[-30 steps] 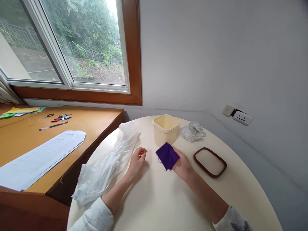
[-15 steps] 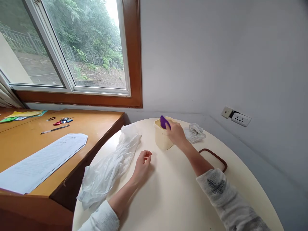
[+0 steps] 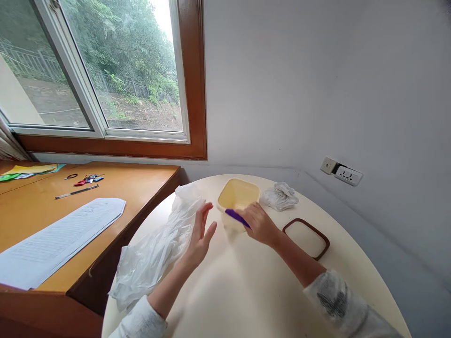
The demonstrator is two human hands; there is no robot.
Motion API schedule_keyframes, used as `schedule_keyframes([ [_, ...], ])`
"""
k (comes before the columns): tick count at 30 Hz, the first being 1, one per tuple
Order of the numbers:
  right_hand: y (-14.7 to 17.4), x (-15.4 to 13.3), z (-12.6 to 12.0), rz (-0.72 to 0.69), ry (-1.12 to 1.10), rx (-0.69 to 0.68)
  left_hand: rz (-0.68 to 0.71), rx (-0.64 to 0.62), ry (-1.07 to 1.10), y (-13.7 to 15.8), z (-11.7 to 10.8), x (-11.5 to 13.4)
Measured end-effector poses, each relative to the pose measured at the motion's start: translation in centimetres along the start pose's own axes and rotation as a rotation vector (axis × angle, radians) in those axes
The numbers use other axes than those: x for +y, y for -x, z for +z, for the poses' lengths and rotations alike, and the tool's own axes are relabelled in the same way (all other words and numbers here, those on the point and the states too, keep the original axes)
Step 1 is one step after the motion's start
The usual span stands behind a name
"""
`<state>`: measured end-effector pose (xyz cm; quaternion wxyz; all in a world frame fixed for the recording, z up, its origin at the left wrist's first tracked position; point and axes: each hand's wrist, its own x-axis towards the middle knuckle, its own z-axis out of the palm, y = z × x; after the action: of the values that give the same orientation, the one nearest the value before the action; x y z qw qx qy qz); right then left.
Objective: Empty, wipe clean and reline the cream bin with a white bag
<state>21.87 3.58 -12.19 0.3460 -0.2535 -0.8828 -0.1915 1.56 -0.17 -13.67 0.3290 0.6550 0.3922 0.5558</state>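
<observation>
A cream plastic bin [image 3: 234, 223] tips towards me near the far side of the round white table [image 3: 243, 291], its yellowish inside showing. At its front rim, my right hand [image 3: 260, 223] is closed on a thin purple piece [image 3: 237, 217] whose kind I cannot make out. Whether those fingers also touch the bin is hidden. My left hand [image 3: 200, 237] is raised left of the bin, fingers apart, thumb towards it, holding nothing. Beside that hand spreads a crumpled clear plastic bag [image 3: 155, 249].
A brown rounded frame [image 3: 326, 239] lies to the right of my right forearm. Behind it sits a bunched white plastic bag [image 3: 281, 196]. On the left, a wooden desk [image 3: 148, 180] bears papers [image 3: 70, 234], a pen [image 3: 76, 191] and keys [image 3: 89, 179]. The wall bounds the table's far side.
My right hand has brought the purple piece down and nearer from inside the bin to its front rim. The bin has tilted towards me. My left hand has risen and its fingers have spread.
</observation>
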Motion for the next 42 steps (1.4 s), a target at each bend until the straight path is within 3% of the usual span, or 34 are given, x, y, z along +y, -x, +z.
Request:
schedule_keyframes([
  [5, 2.4, -3.5, -3.0, -0.229, -0.072, 0.011, 0.132, -0.323, -0.263, -0.3, -2.5, 2.2],
  [7, 3.2, -4.3, -4.0, -0.245, -0.104, 0.019, 0.134, -0.479, -0.398, -0.2, -3.1, 2.8],
  [10, 4.1, -5.2, -5.2, -0.227, -0.142, 0.026, 0.18, -0.572, -0.567, -0.4, -3.8, 3.7],
  [14, 5.0, -6.3, -5.8, -0.219, -0.157, 0.045, 0.285, -0.616, -0.654, -1.2, -3.8, 4.7],
  [19, 5.5, -7.2, -6.2, -0.123, -0.17, -0.009, 0.256, -0.687, -0.658, -1.2, -2.7, 5.5],
  [25, 2.2, -6.5, -8.8, 0.315, -0.25, -0.383, 0.375, -0.659, -0.7, -0.1, -0.7, 5.7],
  [28, -0.8, -5.4, -8.5, 0.529, -0.32, -0.643, 0.493, -0.638, -0.717, 0.4, 0.2, 5.9],
  [30, -2.4, -4.7, -7.2, 0.536, -0.34, -0.848, 0.555, -0.623, -0.742, 0.6, 0.5, 6.0],
  [35, -3.8, -4.4, -3.0, 0.624, -0.042, -0.909, 0.606, -0.608, -0.781, 1.0, 0.3, 5.7],
  [42, -2.5, -5.2, -2.4, 0.49, -0.153, -1.016, 0.509, -0.599, -0.763, 1.3, -0.2, 4.6],
])
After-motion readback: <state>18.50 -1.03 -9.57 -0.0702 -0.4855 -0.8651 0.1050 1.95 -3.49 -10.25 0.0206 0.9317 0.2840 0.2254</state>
